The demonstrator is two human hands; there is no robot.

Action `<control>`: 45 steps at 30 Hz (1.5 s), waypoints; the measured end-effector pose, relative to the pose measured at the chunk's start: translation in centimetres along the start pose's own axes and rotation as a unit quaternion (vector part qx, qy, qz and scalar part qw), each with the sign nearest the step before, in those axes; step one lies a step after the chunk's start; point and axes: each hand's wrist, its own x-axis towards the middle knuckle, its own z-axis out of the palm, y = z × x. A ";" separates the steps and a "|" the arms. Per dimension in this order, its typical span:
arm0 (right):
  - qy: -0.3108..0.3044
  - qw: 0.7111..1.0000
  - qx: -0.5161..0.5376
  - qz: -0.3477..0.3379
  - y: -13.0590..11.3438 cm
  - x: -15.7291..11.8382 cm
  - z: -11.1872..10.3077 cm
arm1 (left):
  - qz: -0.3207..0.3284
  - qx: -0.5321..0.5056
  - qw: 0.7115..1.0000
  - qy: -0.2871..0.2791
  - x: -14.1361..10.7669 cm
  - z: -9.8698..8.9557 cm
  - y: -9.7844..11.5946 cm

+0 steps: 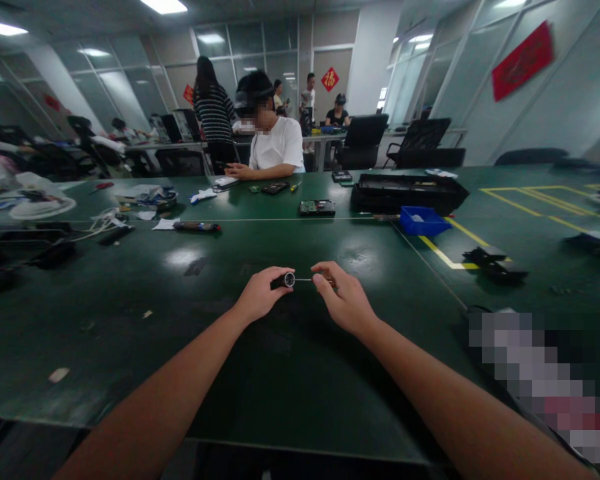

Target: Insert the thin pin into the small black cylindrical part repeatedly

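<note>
Over the middle of the green table, my left hand (263, 293) is closed around a small dark cylindrical part (289, 280). Its round, ring-like end faces me. A screwdriver (304, 280) is gripped in my right hand (347, 300), and most of its handle is hidden by the fingers. The thin metal shaft points left and reaches the side of the cylindrical part. Whether the tip sits in a screw is too small to tell.
Beyond my hands lie a green circuit-board drive (317, 208), a blue bin (425, 221) and a long black housing (410, 193). A dark tube-like tool (197, 227) lies to the left, black brackets (495, 264) to the right. A person in white (277, 143) sits opposite.
</note>
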 end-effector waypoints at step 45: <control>0.132 0.956 0.229 0.124 2.2 0.8 1.5 | 0.020 0.059 0.998 -0.031 0.8 0.5 0.2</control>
